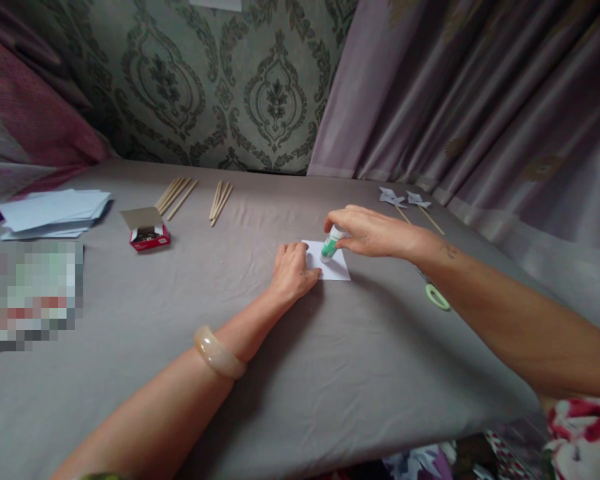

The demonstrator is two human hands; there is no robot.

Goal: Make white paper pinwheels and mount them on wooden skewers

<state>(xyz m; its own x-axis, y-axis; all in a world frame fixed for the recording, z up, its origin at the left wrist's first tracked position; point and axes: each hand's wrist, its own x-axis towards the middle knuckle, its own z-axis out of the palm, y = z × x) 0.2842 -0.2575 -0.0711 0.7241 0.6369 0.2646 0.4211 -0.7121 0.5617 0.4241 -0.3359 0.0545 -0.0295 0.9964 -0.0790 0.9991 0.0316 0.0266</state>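
Observation:
A small white sheet of paper point(337, 270) lies flat on the cloth-covered table. My left hand point(293, 270) rests on its left edge, fingers lying down and thumb apart, pressing the sheet against the cloth. In my right hand point(363, 230) is a green and white glue stick point(329, 248), gripped near its top between thumb and fingers. The glue stick is tilted, its lower end at the middle of the paper. Whether that end touches the sheet I cannot tell. Scissors with a pale green handle point(437, 297) lie partly hidden under my right forearm.
Two paper pinwheels point(392, 198) on sticks lie at the back right. Toward the back left are two groups of wooden sticks point(221, 202) and an open red box point(151, 239) of small metal pieces. A stack of paper point(55, 212) sits far left, above a blurred-out sheet point(35, 293).

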